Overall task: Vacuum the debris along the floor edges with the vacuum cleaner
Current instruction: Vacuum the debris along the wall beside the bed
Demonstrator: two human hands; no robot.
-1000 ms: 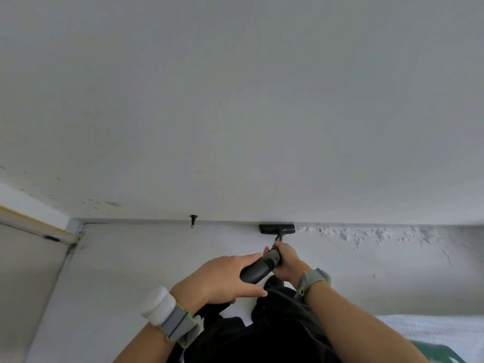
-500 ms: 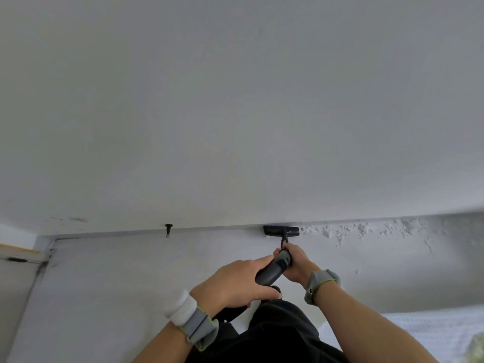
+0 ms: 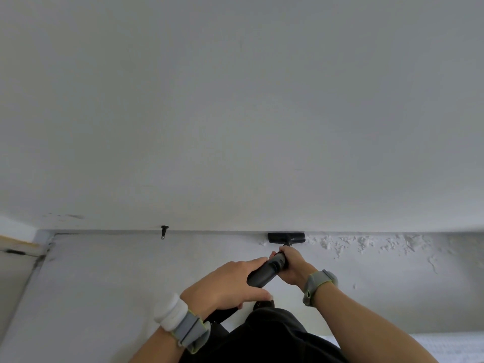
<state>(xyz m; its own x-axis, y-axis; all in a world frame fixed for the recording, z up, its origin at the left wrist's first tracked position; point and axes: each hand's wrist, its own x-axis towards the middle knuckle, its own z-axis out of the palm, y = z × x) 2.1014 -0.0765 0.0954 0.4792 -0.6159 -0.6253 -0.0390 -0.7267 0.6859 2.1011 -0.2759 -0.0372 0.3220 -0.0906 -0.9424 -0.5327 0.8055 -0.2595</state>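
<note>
The edge pass is under way: the black nozzle [image 3: 286,238] sits on the floor [image 3: 117,284] against the foot of the wall [image 3: 235,127]. White debris [image 3: 366,243] lies strewn to the nozzle's right, so the next move likely calls for sliding it rightward, flat along that line. Both arms reach toward the nozzle: the right hand [image 3: 290,265], nearer it, wraps its fingers round the dark wand [image 3: 267,271], while the left hand [image 3: 227,284], farther back, holds the wand with fingers over and thumb beneath.
</note>
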